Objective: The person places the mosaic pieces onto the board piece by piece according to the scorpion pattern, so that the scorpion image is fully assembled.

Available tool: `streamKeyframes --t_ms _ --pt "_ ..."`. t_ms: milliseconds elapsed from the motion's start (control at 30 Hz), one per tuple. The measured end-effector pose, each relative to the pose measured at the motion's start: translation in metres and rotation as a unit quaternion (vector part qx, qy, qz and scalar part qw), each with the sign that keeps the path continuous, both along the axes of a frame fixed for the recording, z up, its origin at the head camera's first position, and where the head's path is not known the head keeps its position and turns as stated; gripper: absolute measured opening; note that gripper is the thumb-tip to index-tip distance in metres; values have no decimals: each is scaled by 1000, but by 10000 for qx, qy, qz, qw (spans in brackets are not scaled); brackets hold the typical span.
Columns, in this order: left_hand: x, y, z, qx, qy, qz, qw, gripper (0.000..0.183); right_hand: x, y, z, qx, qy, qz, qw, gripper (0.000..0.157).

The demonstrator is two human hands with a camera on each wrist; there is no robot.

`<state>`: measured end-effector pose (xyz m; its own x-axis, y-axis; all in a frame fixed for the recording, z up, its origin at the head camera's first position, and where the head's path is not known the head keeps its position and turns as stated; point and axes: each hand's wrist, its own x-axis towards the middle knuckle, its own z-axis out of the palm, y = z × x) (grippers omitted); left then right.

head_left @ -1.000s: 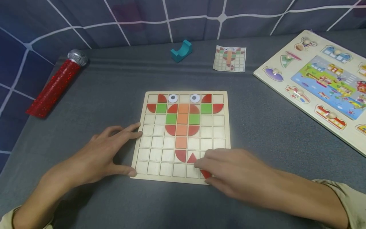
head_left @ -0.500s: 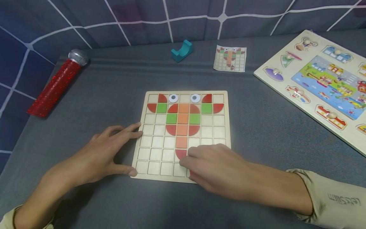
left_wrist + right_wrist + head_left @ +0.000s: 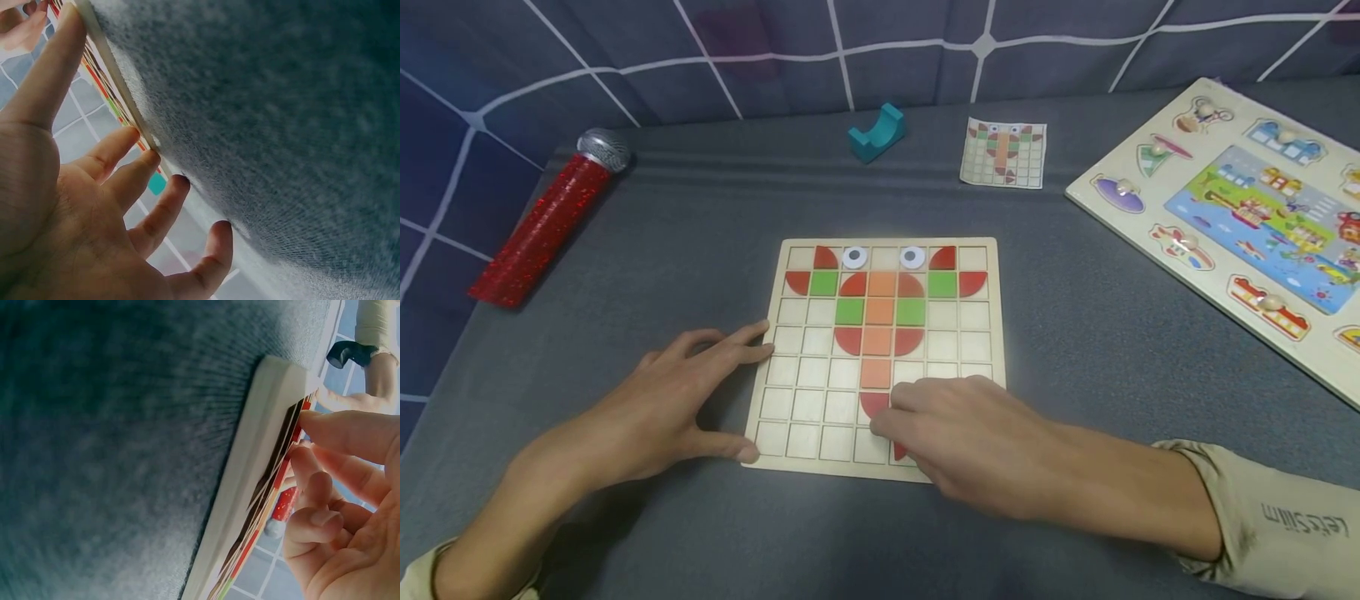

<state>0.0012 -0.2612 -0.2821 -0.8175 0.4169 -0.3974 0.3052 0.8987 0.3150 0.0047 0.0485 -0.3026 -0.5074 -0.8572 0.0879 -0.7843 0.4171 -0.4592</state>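
Observation:
A square wooden grid board [image 3: 874, 472] lies on the dark cloth, bearing red quarter circles, green squares [image 3: 942, 284], orange squares [image 3: 877, 311] and two eye pieces [image 3: 853, 257]. My left hand [image 3: 673, 408] is spread along its left edge, with fingertips and thumb [image 3: 69, 37] against the rim. Over the lower right part, my right hand [image 3: 981, 446] has curled fingers and pinches a small red piece [image 3: 899, 451] in the bottom row, its full shape hidden. In the right wrist view, the thumb [image 3: 325, 428] touches red at the board. A red quarter circle [image 3: 874, 405] shows beside the fingertips.
Behind the board lie a teal curved block [image 3: 877, 135] and a small printed pattern card [image 3: 1002, 154]. A knobbed picture puzzle [image 3: 1225, 208] lies at the right. On the left is a red glittery toy microphone [image 3: 546, 221]. Tile-patterned cloth [image 3: 790, 83] rises behind.
My right hand has moved left with the red piece to the bottom row, covering the red triangle above it; over the last half second it barely moved. The left hand has stayed put.

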Motion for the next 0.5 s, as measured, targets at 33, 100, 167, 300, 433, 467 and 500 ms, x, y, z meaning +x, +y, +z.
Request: streamKeyframes --t_ms 33,100,167,300,433,467,500 --pt "0 0 0 17 -1 -4 10000 103 0 0 0 21 4 -12 10000 22" --pt "0 0 0 42 -15 4 10000 102 0 0 1 53 22 -32 10000 22" --pt "0 0 0 53 -26 9 10000 102 0 0 1 75 28 -53 10000 21" --pt "-1 0 1 11 -47 31 10000 103 0 -1 1 102 57 -53 9999 20" --pt "-2 1 1 -19 -73 41 10000 103 0 -1 1 98 132 -22 9999 19" --pt "-2 1 1 -22 -79 44 10000 103 0 -1 1 95 153 -17 9998 19" --pt "-2 1 1 -25 -82 42 10000 103 0 -1 0 103 180 -22 9998 19"
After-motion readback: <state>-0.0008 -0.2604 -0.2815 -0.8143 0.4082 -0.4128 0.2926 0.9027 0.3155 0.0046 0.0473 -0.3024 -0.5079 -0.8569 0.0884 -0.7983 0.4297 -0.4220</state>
